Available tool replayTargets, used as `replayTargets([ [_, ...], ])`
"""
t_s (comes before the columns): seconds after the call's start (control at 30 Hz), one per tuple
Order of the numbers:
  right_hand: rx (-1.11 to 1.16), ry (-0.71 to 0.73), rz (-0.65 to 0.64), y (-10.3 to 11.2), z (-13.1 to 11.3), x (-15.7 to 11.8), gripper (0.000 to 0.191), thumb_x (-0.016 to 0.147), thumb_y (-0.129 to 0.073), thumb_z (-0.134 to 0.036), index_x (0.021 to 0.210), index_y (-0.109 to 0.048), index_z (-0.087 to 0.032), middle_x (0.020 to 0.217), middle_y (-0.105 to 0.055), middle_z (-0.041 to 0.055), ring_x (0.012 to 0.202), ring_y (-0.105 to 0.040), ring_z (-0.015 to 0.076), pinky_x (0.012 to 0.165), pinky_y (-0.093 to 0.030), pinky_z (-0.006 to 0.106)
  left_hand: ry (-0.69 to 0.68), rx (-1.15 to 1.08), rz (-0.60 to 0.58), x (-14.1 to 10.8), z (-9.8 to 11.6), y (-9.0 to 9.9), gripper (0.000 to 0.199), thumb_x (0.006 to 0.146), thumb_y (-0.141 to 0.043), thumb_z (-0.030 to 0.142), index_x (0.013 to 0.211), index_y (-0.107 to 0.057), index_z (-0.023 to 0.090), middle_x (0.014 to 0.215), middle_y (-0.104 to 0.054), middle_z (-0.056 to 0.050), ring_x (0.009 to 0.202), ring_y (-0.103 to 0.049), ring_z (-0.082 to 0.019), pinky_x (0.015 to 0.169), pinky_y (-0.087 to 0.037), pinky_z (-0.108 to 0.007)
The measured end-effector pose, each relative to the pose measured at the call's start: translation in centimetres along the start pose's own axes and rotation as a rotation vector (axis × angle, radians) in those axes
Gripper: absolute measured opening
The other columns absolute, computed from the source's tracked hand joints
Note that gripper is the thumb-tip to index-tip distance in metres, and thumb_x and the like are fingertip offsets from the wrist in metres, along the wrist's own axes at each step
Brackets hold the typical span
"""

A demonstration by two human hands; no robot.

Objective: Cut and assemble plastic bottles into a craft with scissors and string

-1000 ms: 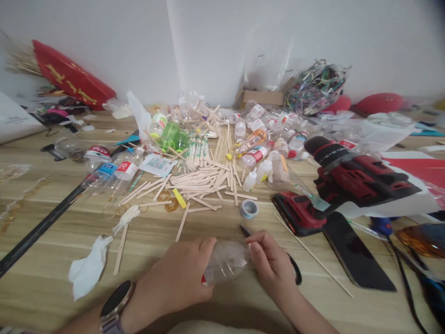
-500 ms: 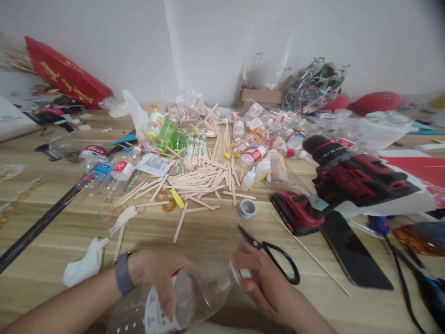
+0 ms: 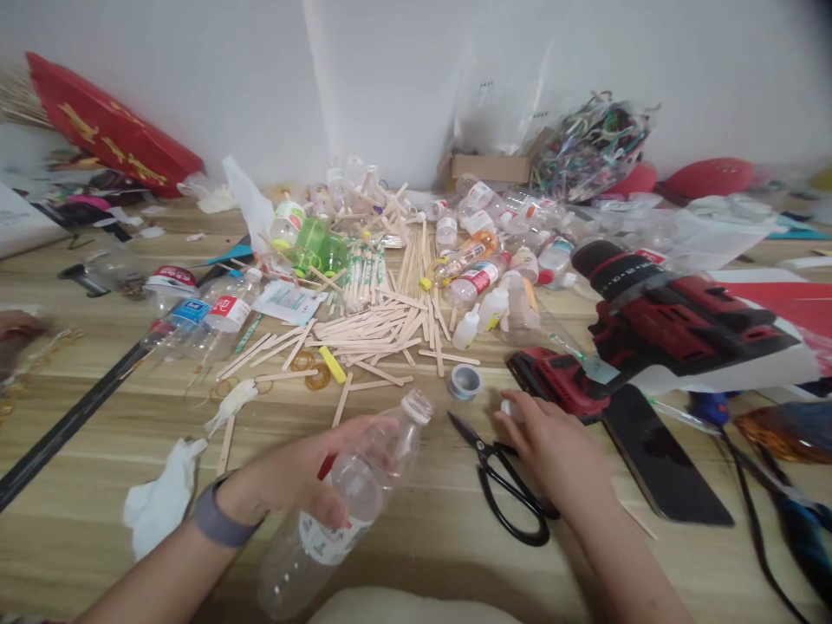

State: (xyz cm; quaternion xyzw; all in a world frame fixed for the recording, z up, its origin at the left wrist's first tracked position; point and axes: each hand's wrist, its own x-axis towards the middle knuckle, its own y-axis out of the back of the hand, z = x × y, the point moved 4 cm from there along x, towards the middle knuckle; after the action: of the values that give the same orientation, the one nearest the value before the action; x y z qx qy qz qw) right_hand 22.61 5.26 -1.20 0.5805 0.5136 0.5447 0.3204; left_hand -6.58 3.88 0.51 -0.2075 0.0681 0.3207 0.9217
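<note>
A clear plastic bottle [image 3: 370,485] with a white and red label leans up to the right, its neck uncapped. My left hand [image 3: 325,472] is wrapped round its middle; a grey band circles that wrist. In my right hand [image 3: 546,438], the fingertips pinch a small white cap [image 3: 511,409] above the table, near the drill's battery. Black-handled scissors [image 3: 510,490] lie between the bottle and my right hand, partly under that hand. Just beyond them sits a roll of grey tape [image 3: 464,381].
Wooden sticks [image 3: 370,334] and many plastic bottles [image 3: 477,282] cover the middle. A red drill [image 3: 682,329] and a black phone [image 3: 669,459] lie at the right. Crumpled white tissue [image 3: 165,498] is at the left. Part of another person's hand [image 3: 19,325] shows at the far left edge.
The cap has come off the bottle and moved right and away with my right hand. My left hand has tilted the bottle more upright. The scissors have shifted, and a hand has appeared at far left.
</note>
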Motion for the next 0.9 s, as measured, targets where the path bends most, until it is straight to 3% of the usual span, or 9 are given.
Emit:
replayTargets([
  [0.13,-0.048,0.02,0.016,0.6,-0.4,-0.3,0.035,0.096,-0.041,-0.036,0.114,-0.063,-0.015,0.111,-0.066,0.0172,0.094,-0.062,0.033,0.079,-0.049,0.046,-0.018,0.018,-0.013,0.2,0.2,-0.2,0.082,0.06,-0.085,0.038,0.134,-0.052,0.031,0.117,-0.059,-0.005,0.094,-0.061,-0.02,0.077,-0.049,-0.029],
  [0.2,-0.047,0.028,0.017,1.2,-0.2,-1.0,0.034,0.095,-0.043,-0.039,0.112,-0.063,-0.016,0.105,-0.067,0.0155,0.092,-0.063,0.0317,0.078,-0.05,0.045,-0.03,-0.001,0.0,0.2,0.1,-0.2,0.085,0.061,-0.085,0.038,0.137,-0.048,0.033,0.117,-0.058,-0.005,0.095,-0.061,-0.021,0.078,-0.05,-0.03],
  [0.27,0.0,0.047,-0.074,1.3,0.3,-2.1,0.031,0.093,-0.048,-0.039,0.11,-0.063,-0.019,0.096,-0.07,0.0119,0.084,-0.066,0.0291,0.071,-0.052,0.041,-0.035,-0.054,-0.005,0.3,-0.2,-0.2,0.092,0.06,-0.086,0.04,0.141,-0.042,0.038,0.119,-0.056,-0.004,0.096,-0.063,-0.023,0.078,-0.051,-0.031],
  [0.37,0.127,0.08,-0.303,0.6,0.8,-4.0,0.034,0.088,-0.055,-0.033,0.121,-0.059,-0.025,0.106,-0.071,0.0089,0.088,-0.07,0.0268,0.071,-0.055,0.037,-0.046,-0.181,-0.028,0.8,-0.7,-0.4,0.095,0.06,-0.085,0.048,0.143,-0.038,0.041,0.115,-0.057,-0.003,0.09,-0.067,-0.021,0.074,-0.052,-0.03],
  [0.5,0.249,0.051,-0.42,-0.1,0.4,-5.4,0.05,0.085,-0.049,-0.021,0.134,-0.05,-0.024,0.122,-0.064,0.0122,0.104,-0.067,0.0267,0.084,-0.054,0.039,-0.05,-0.305,0.047,1.7,-0.8,-0.4,0.079,0.066,-0.08,0.055,0.135,-0.051,0.029,0.099,-0.061,-0.003,0.082,-0.064,-0.018,0.074,-0.053,-0.032],
  [0.6,0.369,0.008,-0.472,0.1,-0.7,-5.5,0.051,0.083,-0.047,-0.019,0.134,-0.048,-0.022,0.116,-0.066,0.0119,0.097,-0.068,0.0247,0.079,-0.055,0.036,-0.027,-0.323,0.117,2.1,-0.5,-0.2,0.063,0.068,-0.079,0.053,0.118,-0.062,0.019,0.093,-0.064,-0.005,0.081,-0.064,-0.017,0.075,-0.051,-0.03],
  [0.77,0.578,-0.098,-0.386,1.3,-2.5,-5.5,0.042,0.085,-0.051,-0.028,0.127,-0.05,-0.023,0.073,-0.064,0.0001,0.06,-0.063,0.018,0.055,-0.05,0.027,-0.013,-0.36,0.145,2.2,-0.3,0.0,0.053,0.065,-0.082,0.047,0.102,-0.065,0.015,0.096,-0.065,-0.007,0.08,-0.065,-0.016,0.075,-0.05,-0.028],
  [0.83,0.7,-0.125,-0.334,1.5,-3.4,-5.6,0.045,0.086,-0.052,-0.029,0.131,-0.049,-0.023,0.078,-0.066,0.0018,0.063,-0.063,0.0175,0.058,-0.052,0.027,-0.022,-0.363,0.127,2.3,-0.4,0.0,0.055,0.064,-0.082,0.049,0.104,-0.065,0.015,0.095,-0.066,-0.007,0.078,-0.065,-0.016,0.072,-0.051,-0.028],
  [0.9,0.803,-0.135,-0.319,1.5,-4.5,-5.4,0.05,0.085,-0.056,-0.031,0.134,-0.048,-0.024,0.098,-0.068,0.0073,0.081,-0.067,0.0203,0.07,-0.055,0.029,-0.031,-0.358,0.126,2.3,-0.7,-0.1,0.057,0.067,-0.08,0.05,0.111,-0.063,0.016,0.094,-0.066,-0.007,0.076,-0.065,-0.016,0.07,-0.051,-0.027],
])
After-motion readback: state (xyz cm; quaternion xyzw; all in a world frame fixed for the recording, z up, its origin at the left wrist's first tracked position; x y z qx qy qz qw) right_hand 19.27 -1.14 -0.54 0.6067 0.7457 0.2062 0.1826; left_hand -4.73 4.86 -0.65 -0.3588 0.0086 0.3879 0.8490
